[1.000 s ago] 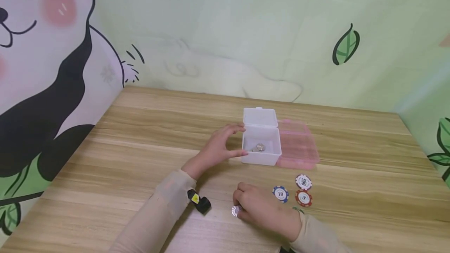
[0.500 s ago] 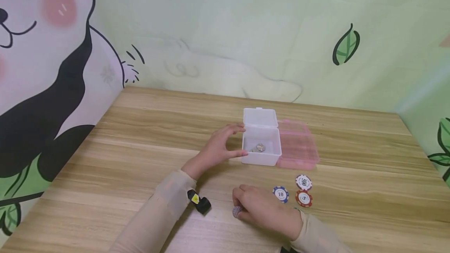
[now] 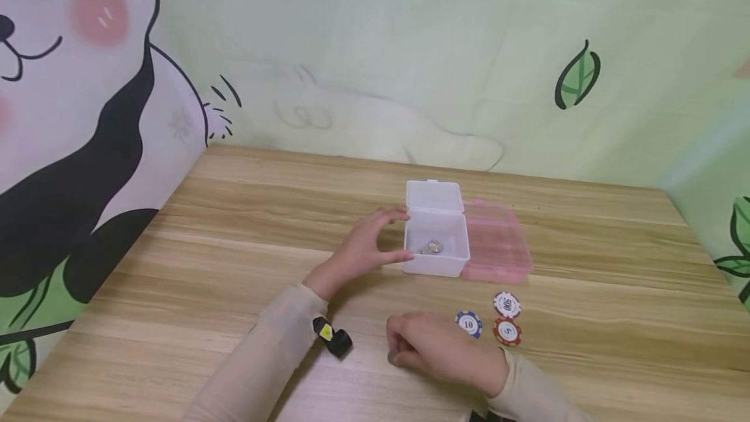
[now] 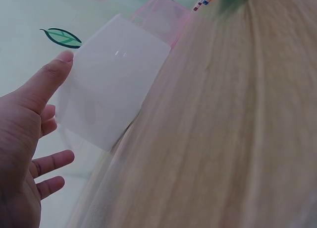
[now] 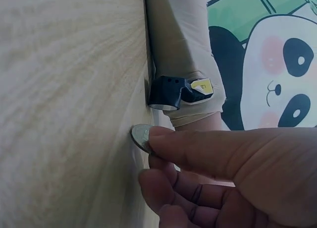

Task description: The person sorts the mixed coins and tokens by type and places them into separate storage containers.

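In the head view, a small white plastic box stands with its lid swung up at the back. A silver coin lies inside it. My left hand is at the box's left side, thumb near the front corner and fingertips near the back corner; the left wrist view shows its fingers spread loosely beside the box wall. My right hand is low over the table in front. Its thumb and finger pinch a coin, which stands on edge close to the wood in the right wrist view.
A translucent pink case lies right of the white box. Poker chips lie beyond my right hand: a blue 10 chip, a white 500 chip and a red 5 chip. A black wrist camera sits on my left sleeve.
The coin in my right hand has turned from face-on to edge-on in the head view. The green chip's edge is now hidden behind that hand. The left hand stays in place.
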The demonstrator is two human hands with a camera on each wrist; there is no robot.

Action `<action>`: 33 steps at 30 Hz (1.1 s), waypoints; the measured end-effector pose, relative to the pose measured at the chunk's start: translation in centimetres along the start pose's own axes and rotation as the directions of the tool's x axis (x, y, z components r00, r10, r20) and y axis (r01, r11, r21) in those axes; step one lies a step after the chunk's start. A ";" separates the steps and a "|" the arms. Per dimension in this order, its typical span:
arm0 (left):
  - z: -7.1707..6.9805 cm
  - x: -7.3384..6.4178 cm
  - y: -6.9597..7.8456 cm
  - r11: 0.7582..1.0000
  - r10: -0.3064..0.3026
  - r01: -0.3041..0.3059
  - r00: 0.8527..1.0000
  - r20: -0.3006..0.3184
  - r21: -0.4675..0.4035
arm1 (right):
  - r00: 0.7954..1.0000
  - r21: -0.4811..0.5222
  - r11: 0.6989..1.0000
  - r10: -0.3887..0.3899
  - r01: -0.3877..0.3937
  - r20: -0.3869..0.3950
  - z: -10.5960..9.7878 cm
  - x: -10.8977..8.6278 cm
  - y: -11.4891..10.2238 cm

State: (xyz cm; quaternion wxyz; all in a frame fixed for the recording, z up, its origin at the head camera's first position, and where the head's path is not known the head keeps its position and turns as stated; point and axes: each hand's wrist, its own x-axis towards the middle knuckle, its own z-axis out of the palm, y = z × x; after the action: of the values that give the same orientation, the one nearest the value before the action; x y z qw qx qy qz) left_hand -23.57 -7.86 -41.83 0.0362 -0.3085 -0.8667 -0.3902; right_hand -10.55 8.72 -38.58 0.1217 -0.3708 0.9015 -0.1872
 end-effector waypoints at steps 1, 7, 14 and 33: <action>0.0 0.0 0.0 1.000 0.001 -0.001 1.000 0.000 0.001 | 1.000 0.024 1.000 0.003 -0.003 0.009 0.0 0.0 0.0; 0.1 0.0 0.1 1.000 -0.006 0.006 1.000 0.006 0.002 | 1.000 0.137 0.990 0.013 -0.015 0.017 -0.8 -0.3 0.2; 0.0 0.0 0.0 1.000 -0.006 0.006 1.000 0.006 -0.014 | 1.000 0.129 0.992 0.011 -0.009 -0.014 -1.9 -0.3 0.7; -0.1 0.0 0.2 1.000 -0.001 0.001 1.000 0.002 -0.015 | 0.995 0.197 0.980 0.048 -0.031 -0.084 -4.9 0.3 2.7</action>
State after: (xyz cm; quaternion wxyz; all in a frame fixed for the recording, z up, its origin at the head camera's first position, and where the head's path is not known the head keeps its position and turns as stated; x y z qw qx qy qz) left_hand -23.42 -7.86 -41.59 0.0327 -0.3090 -0.8640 -0.3962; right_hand -14.21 11.45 -35.35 0.1211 -0.3303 0.8905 -0.2884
